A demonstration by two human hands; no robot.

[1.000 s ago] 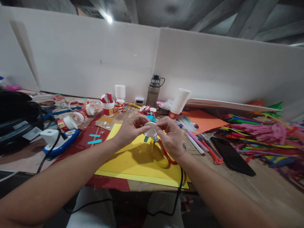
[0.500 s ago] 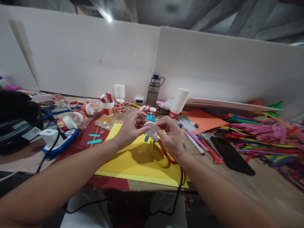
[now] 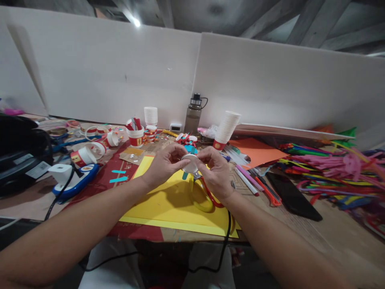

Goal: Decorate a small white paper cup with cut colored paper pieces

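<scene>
Between my two hands is a small white paper disc (image 3: 190, 163), like a cup bottom, with teal strips at its edge. My left hand (image 3: 167, 163) pinches its left side between thumb and fingers. On the other side, my right hand (image 3: 215, 170) grips the right edge, its fingertips curled close in. Scissors (image 3: 202, 200) with yellow and red handles lie below the disc on yellow paper (image 3: 162, 212). Two teal paper strips (image 3: 118, 179) rest to the left, on the red part of the cardboard. More teal paper (image 3: 190, 149) shows just behind the disc.
A stack of paper cups (image 3: 226, 130), a water bottle (image 3: 193, 115) and a cup of tools (image 3: 135, 136) stand at the back. Right are markers (image 3: 246, 181), a black phone (image 3: 293, 196) and pipe cleaners (image 3: 331, 170). A blue power strip (image 3: 76, 182) sits left.
Both hands stay at the disc, with almost no movement of the fingers. The whole view has shifted very slightly.
</scene>
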